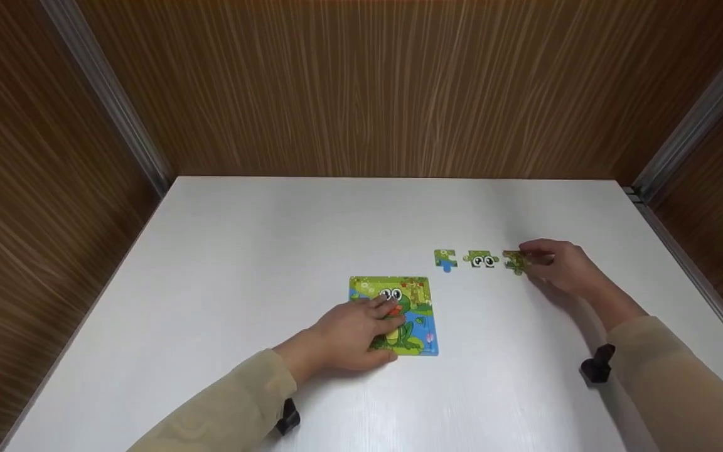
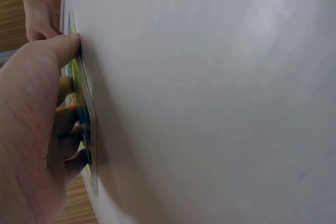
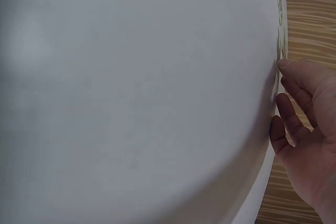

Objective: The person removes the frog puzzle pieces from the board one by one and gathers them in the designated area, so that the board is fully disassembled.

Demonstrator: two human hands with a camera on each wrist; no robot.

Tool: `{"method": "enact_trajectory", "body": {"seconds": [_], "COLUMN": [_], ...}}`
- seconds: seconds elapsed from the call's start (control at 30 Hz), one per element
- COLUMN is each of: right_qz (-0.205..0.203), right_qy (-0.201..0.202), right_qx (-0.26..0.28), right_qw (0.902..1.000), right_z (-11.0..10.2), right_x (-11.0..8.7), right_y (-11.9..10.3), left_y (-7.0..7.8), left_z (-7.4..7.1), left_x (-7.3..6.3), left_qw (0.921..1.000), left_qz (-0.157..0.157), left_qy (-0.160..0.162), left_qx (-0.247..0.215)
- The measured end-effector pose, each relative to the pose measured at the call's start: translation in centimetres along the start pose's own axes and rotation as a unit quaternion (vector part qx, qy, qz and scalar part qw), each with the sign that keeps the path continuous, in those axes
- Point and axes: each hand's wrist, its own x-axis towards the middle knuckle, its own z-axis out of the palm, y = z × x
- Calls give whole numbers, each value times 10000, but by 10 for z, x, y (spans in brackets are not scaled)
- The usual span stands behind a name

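Observation:
Toward the front of the table lies a square frog jigsaw puzzle (image 1: 424, 314), green and blue with two big eyes. My left hand (image 1: 355, 333) rests on it with the fingers spread over the frog; in the left wrist view the thumb lies along the puzzle's edge (image 2: 93, 145). Farther right, my right hand (image 1: 559, 267) pinches a green puzzle piece (image 1: 513, 260) at its right side with thumb and index finger. Left of that piece lie a piece with two eyes (image 1: 482, 259) and a green-and-blue piece (image 1: 444, 258), in a row.
The white table (image 1: 242, 251) is bounded by a brown wood-grain panel (image 1: 361, 88) at the back and similar panels at both sides. Black mounts (image 1: 597, 365) show beneath both wrists.

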Motion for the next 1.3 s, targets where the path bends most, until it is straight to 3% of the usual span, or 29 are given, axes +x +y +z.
{"method": "enact_trajectory", "body": {"seconds": [0.53,0.97,1.13,1.3], "right_qz": [197,385,329,-4], "right_qy": [-77,55,182,344], "right_qx": [54,258,240,284], "right_qw": [9998,9989,9990,9990], "right_z": [-2,-11,-15,-20], "right_x": [-2,-13,-22,-28], "right_y": [6,10,7,-2], "left_y": [2,5,5,4], "left_z": [-2,-2,-2,-5], "left_x": [3,9,12,14], "left_qw": [9999,9999,9998,9995], "left_qz": [-79,109,170,151], "left_qy": [-81,-6,11,-3], "left_qx": [-58,-109,-114,-269]}}
